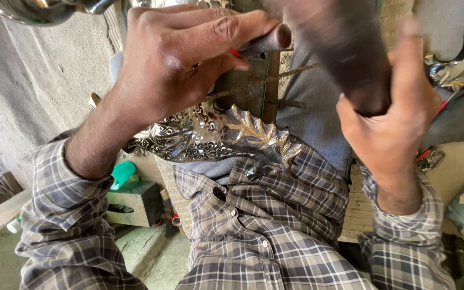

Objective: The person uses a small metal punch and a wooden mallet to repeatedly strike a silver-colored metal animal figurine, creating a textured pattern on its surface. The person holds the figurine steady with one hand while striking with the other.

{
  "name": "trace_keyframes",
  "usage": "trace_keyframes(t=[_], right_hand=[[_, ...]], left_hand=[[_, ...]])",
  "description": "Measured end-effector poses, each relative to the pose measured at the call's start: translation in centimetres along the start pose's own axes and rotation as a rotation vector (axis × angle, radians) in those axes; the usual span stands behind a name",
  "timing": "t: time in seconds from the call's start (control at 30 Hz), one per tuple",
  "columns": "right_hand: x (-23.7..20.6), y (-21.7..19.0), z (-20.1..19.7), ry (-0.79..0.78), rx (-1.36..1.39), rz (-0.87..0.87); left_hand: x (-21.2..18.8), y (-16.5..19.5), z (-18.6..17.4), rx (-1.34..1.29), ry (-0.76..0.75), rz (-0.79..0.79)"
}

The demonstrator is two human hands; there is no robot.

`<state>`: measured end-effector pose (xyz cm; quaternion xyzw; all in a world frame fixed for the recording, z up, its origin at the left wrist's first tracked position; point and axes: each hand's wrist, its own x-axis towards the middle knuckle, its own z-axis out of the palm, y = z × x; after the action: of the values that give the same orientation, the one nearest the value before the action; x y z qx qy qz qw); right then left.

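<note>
Green block: a green wooden block (135,201) with a green cap sits low at the left, near the left elbow.
Left hand: the left hand (173,64) is closed around a dark rod-like tool (267,42), pinning it down on the work.
Metal piece: an embossed silver-and-gold metal piece (216,137) rests on the lap, braced against the body.
Right hand: the right hand (390,121) is wrapped tight round a blurred dark handle (345,48), raised above the tool.
Pliers: red-handled pliers (429,157) lie just beside the right wrist.

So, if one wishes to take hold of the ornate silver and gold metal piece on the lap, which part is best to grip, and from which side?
Probably the plain outer rim of the ornate metal piece, approached from the person's left, below the left hand. The gold leaf ends in pointed tips, and the right hand works a blurred dark tool on the other side.
</note>
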<state>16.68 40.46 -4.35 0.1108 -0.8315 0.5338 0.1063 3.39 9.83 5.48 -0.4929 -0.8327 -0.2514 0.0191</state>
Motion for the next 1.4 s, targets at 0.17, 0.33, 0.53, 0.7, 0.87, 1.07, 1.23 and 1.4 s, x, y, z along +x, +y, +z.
trace_keyframes(t=[0.17,0.33,0.53,0.7,0.87,1.07,1.23,1.4], right_hand=[[-0.3,0.2,-0.7,-0.055,0.112,0.033],[0.1,0.6,-0.5,-0.051,0.178,0.053],[1.9,0.7,-0.2,-0.033,-0.238,-0.205],[1.9,0.8,-0.1,-0.017,-0.274,-0.223],[1.2,0.9,0.1,0.017,0.017,-0.087],[1.1,1.2,-0.1,-0.006,0.023,-0.06],[0.9,1.0,-0.4,0.018,0.01,-0.01],[1.2,0.7,0.1,0.025,-0.036,0.015]], left_hand=[[0.0,-0.1,0.2,-0.024,0.006,-0.004],[0.0,0.2,0.3,-0.03,0.023,0.0],[0.0,0.0,0.4,-0.022,0.036,0.007],[0.0,0.1,0.7,-0.018,0.045,0.004],[-0.1,0.2,1.0,0.002,0.043,-0.015],[-0.3,-0.3,1.4,0.007,0.031,-0.008],[-0.3,-0.1,1.4,0.004,0.008,-0.034],[-0.4,0.2,1.4,-0.052,-0.028,-0.114]])
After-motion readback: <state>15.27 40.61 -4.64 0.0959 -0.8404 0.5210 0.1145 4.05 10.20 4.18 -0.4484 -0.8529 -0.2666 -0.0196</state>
